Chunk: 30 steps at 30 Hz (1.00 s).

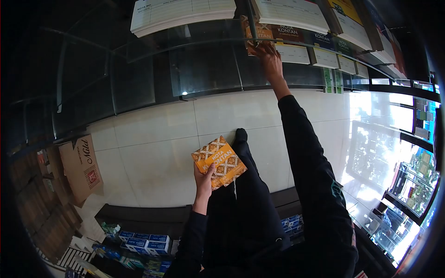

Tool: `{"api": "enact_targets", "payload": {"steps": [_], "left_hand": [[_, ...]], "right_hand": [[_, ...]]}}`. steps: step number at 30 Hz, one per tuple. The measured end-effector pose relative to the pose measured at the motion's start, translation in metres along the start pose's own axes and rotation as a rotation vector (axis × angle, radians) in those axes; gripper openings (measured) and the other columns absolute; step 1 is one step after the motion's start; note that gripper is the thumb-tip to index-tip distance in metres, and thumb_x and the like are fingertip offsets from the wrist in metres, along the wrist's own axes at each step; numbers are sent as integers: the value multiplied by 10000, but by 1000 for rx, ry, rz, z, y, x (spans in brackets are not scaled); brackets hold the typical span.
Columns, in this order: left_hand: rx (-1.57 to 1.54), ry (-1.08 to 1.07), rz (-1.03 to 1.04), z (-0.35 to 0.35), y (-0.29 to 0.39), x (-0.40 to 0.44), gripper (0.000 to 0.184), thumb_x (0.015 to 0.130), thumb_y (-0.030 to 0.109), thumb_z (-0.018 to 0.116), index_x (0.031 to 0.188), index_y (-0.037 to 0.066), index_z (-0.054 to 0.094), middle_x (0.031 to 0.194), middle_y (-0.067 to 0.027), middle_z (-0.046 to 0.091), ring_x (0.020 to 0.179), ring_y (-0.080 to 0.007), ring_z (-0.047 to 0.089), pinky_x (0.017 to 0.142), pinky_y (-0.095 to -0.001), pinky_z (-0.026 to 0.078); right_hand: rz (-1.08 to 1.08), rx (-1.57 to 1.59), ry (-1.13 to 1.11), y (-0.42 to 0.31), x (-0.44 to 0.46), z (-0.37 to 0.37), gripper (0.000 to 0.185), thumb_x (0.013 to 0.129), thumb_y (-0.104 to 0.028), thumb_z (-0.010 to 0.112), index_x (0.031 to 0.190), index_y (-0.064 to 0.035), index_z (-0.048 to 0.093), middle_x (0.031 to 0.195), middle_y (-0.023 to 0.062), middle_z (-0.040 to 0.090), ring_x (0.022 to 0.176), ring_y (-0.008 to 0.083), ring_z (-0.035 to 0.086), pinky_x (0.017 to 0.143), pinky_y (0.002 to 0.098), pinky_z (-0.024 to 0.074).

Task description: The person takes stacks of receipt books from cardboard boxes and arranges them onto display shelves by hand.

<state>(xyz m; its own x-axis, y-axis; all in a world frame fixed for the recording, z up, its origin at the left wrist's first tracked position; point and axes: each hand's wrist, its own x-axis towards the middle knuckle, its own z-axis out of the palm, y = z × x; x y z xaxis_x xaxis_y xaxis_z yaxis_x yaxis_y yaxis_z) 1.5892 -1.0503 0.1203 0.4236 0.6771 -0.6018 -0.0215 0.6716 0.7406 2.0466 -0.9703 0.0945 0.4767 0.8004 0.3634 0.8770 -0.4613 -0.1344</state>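
Note:
My left hand [204,184] is closed around a small stack of orange receipt books [219,162] marked "NOTA KONTAN", held above my legs with the thumb on the top cover. At the top of the view, my right hand [269,59] reaches to the glass shelf. Its fingers look spread over another orange receipt book [260,32], and part of that book is hidden by the hand. Beside it on the right lie a brown receipt book stack [287,32] and a dark blue one [323,40], with white page edges showing.
White form pads [185,15] lie on the upper glass shelf [153,51]. A cardboard box [79,169] stands on the tiled floor [153,169] to the left. Blue and white boxes [147,243] are stacked at the lower left. Bright glass fronts [412,185] line the right side.

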Motion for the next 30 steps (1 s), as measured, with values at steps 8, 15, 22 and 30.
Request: {"api": "enact_targets", "payload": {"steps": [8, 15, 22, 30], "left_hand": [[-7, 44, -29, -5, -9, -4, 574, 870, 156, 731, 1326, 36, 404, 1216, -81, 564, 1102, -156, 565, 964, -308, 460], [-29, 56, -25, -11, -13, -3, 569, 875, 141, 724, 1333, 37, 404, 1221, -74, 565, 1106, -151, 562, 976, -306, 454], [-3, 70, -6, -13, -12, -4, 556, 874, 136, 725, 1323, 26, 416, 1223, -79, 569, 1107, -154, 564, 981, -314, 447], [-44, 71, -26, -9, -13, -8, 589, 871, 145, 730, 1340, 21, 396, 1234, -91, 561, 1118, -164, 560, 987, -320, 445]], "right_hand": [[-22, 99, 19, -1, 21, -9, 220, 881, -185, 627, 1090, -137, 681, 1093, 129, 633, 1075, 329, 589, 876, 465, 486], [-81, 111, 122, 8, 27, 10, 185, 889, -190, 609, 1021, -93, 696, 1039, 168, 648, 1016, 365, 601, 876, 468, 472], [43, 110, -92, 10, 30, 10, 311, 889, -150, 536, 1170, -187, 665, 1207, 104, 627, 1187, 314, 544, 1004, 464, 419], [-122, 127, 117, 20, 29, 21, 213, 867, -101, 525, 1038, -27, 628, 1067, 206, 629, 1040, 395, 584, 899, 481, 454]]}}
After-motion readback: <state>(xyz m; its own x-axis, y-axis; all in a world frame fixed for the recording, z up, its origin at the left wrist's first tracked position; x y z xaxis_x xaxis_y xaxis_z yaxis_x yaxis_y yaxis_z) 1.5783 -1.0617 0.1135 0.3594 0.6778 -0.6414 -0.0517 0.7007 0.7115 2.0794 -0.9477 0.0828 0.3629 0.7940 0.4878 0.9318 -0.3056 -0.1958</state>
